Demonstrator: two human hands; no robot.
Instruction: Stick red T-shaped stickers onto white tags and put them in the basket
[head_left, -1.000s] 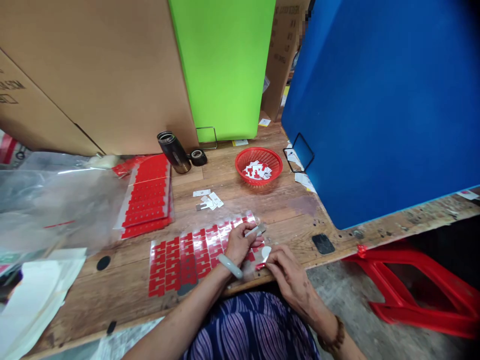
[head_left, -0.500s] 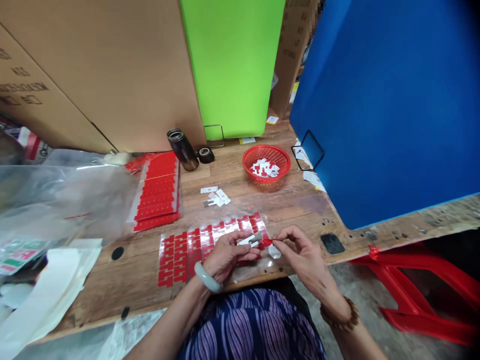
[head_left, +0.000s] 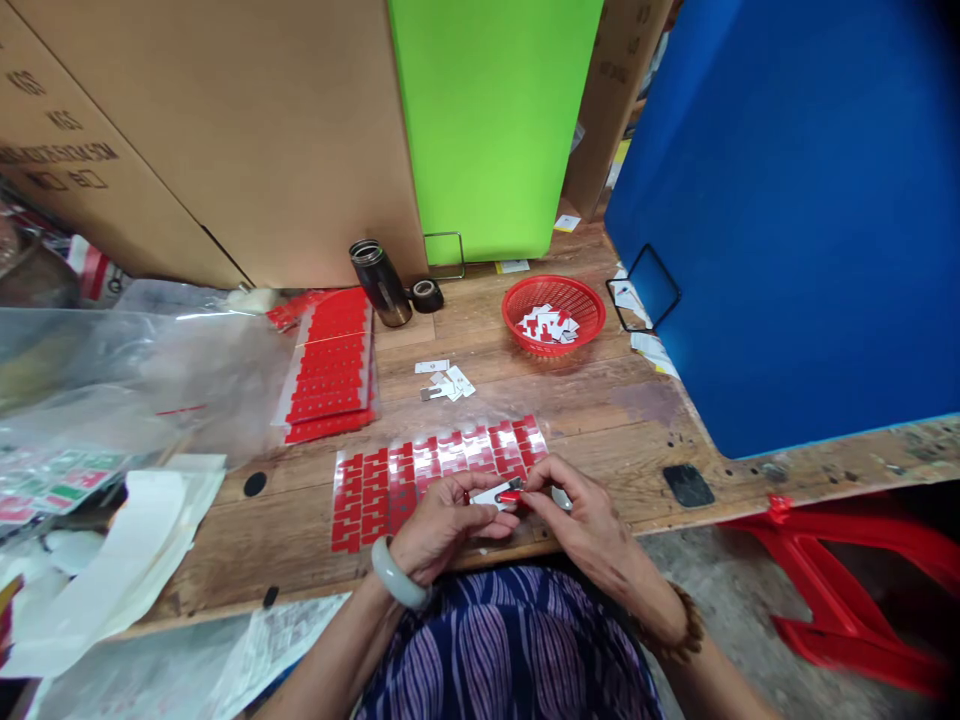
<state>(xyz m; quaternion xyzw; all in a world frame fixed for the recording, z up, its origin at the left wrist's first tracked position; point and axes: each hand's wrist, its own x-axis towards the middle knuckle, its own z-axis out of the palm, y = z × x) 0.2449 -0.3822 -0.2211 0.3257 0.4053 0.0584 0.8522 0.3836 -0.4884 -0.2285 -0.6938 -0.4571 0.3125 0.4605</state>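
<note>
My left hand (head_left: 450, 520) pinches a small white card (head_left: 489, 495) with a grey end near the table's front edge. Fingers of my right hand (head_left: 577, 510) close on a small red sticker (head_left: 511, 495), which lies against the card's grey end. Beneath and behind my left hand is a clear sheet of red stickers (head_left: 405, 480). Several loose white cards (head_left: 459, 381) lie farther back. A red basket (head_left: 553, 350) holds white cards, some bearing red pieces.
Stacked red sticker sheets (head_left: 330, 360), a black bottle (head_left: 381, 285) and its lid (head_left: 427, 295) stand left of the basket. Green (head_left: 495, 130) and blue (head_left: 795, 230) boards rise behind. Plastic bags (head_left: 150, 370) cover the left; a red stool (head_left: 840, 570) is at right.
My right hand has moved left to the card, bringing the red sticker from beside it onto its grey end. The whole view has shifted slightly.
</note>
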